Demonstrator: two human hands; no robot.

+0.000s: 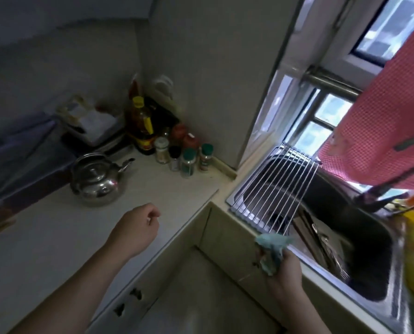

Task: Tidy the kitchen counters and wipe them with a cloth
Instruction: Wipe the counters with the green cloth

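Your right hand (pixel 285 273) grips the bunched teal cloth (pixel 272 251) at the sink's (pixel 233 200) front edge. Your left hand (pixel 138 227) hovers over the counter (pixel 56 237), fingers curled on nothing. Wiping looks barely begun, I'd say: kettle (pixel 96 179), spice jars (pixel 189 162) and oil bottle (pixel 143 126) crowd the corner, and utensils lie in the sink. Labels are too blurred to read, so no brand.

No legible text. Oil bottle (pixel 142 126) behind kettle (pixel 95 179): yellow-red label, print blurred. Spice jars (pixel 189 162) right of kettle: labels too small to read.
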